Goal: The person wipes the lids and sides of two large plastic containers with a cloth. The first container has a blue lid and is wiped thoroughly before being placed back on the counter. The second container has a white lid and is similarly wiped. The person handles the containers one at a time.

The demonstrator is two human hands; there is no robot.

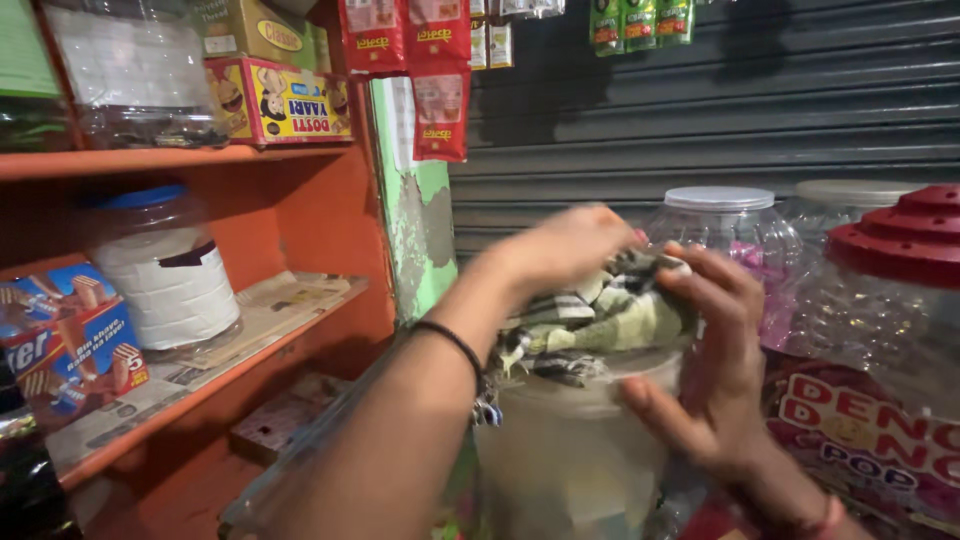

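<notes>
A cloudy white plastic jar stands in front of me. A green, white and dark checked cloth is bunched over its top. My left hand, blurred, with a black band on the wrist, presses down on the cloth. The right hand, with a pink band on its wrist, wraps the jar's right side. Its fingertips touch the edge of the cloth. The cloth hides the jar's mouth.
Orange shelves on the left hold a blue-lidded jar, snack boxes and paper lining. Clear jars with a white lid and a red lid stand at right. Sachet strips hang before a grey roller shutter.
</notes>
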